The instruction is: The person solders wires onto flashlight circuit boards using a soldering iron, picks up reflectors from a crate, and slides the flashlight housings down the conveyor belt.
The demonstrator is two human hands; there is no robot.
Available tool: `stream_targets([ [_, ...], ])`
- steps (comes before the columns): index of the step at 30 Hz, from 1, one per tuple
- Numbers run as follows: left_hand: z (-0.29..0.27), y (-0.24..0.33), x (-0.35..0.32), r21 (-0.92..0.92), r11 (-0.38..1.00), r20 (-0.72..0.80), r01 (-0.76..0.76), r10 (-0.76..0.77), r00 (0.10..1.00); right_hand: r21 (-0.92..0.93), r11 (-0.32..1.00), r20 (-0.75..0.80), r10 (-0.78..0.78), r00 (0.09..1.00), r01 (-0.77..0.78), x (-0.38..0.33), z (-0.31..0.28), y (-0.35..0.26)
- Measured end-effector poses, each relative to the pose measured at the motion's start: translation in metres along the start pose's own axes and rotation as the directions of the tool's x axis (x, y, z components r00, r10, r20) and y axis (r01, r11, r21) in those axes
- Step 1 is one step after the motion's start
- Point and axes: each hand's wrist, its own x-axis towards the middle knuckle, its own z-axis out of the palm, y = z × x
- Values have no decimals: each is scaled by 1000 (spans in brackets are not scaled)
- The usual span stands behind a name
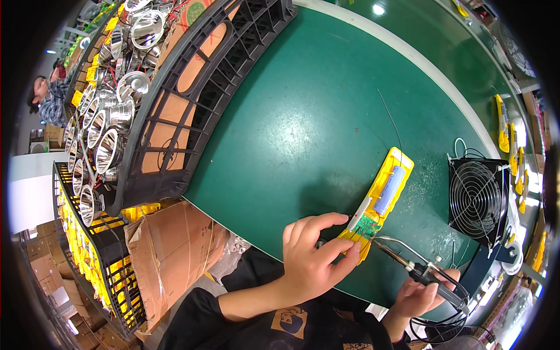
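A yellow plastic housing half (399, 159) lies slanted on the green bench, holding a blue cylindrical battery (389, 190) and a small green circuit board (367, 226). A thin dark wire (389, 115) runs out from its far end. My left hand (315, 251) grips the near end of the housing, thumb and fingers beside the board. In my right hand (417, 297) is a soldering iron (421, 272) with a curved metal tube fixed along it. Its tip reaches the board, close to my left fingertips; whether it touches cannot be made out.
A black plastic crate (154, 125) with shiny reflector cups (133, 86) stands at the left. Below it are a crate of yellow parts (119, 286) and a cardboard box (175, 251). A black fan (478, 198) stands at the right. Another person (51, 96) is far left.
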Motion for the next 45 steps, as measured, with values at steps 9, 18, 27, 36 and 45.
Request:
stream_targets([
  [9,1,-1,-4,6,1000,-31,-13,13,999,160,986,-111,-32,993,49,-9,-16,-5],
  [18,-5,3,-5,36,995,-64,-95,97,993,147,987,-141,-39,989,60,-22,-33,-3],
  [27,-4,27,35,195,979,177,-51,16,984,210,974,-337,-15,941,91,-27,-58,1],
  [36,98,4,273,337,933,62,-130,116,991,101,995,-301,49,952,-19,-31,-71,2],
  [45,205,72,353,447,769,-56,-457,534,844,269,956,-376,216,901,-117,-36,-81,19],
])
